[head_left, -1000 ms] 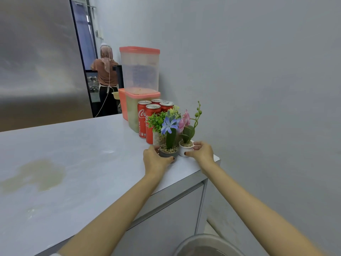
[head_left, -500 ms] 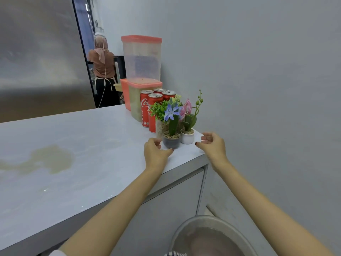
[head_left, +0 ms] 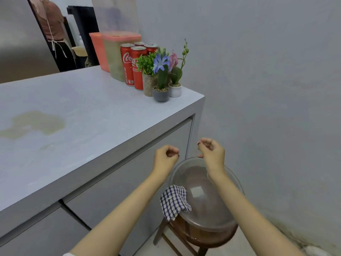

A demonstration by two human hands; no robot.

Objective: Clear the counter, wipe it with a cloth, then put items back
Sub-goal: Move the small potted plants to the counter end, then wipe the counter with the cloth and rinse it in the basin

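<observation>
dark-nailed left fingers (head_left: 172, 151) curl loosely toward the palm and hold nothing. the right fingers (head_left: 204, 143) curl the same way, thumb close beneath them, also holding nothing. the left hand (head_left: 165, 157) and right hand (head_left: 212, 153) hang side by side, apart, in open air before the cabinet front and below the counter (head_left: 96, 115) edge. just under the right wrist a metal bowl (head_left: 212, 204) sits on a wooden stool (head_left: 195, 235), in the gap between the cabinet and the wall (head_left: 267, 89) at 3 o'clock. the counter's front edge runs from 8 o'clock up to its corner at 1 o'clock from the hands. a brownish stain (head_left: 35, 124) lies at 9 o'clock, with a wide stretch of top between it and the corner. there, at 12 o'clock, three small flower pots (head_left: 160, 94) stand tight together, with red cans (head_left: 132, 65) just behind them and lidded tubs (head_left: 118, 56) behind those.

half a second ago both hands were up at the pots, the left resting on the counter by the dark one. now both are off the counter and lower, and the pots remain at the corner.

the checked cloth (head_left: 174, 200) is draped over the bowl's rim at the bowl's 9 o'clock, 6 o'clock from the left hand. its long axis runs roughly 12 to 6, one end inside the bowl and the other hanging outside toward the stool.
</observation>
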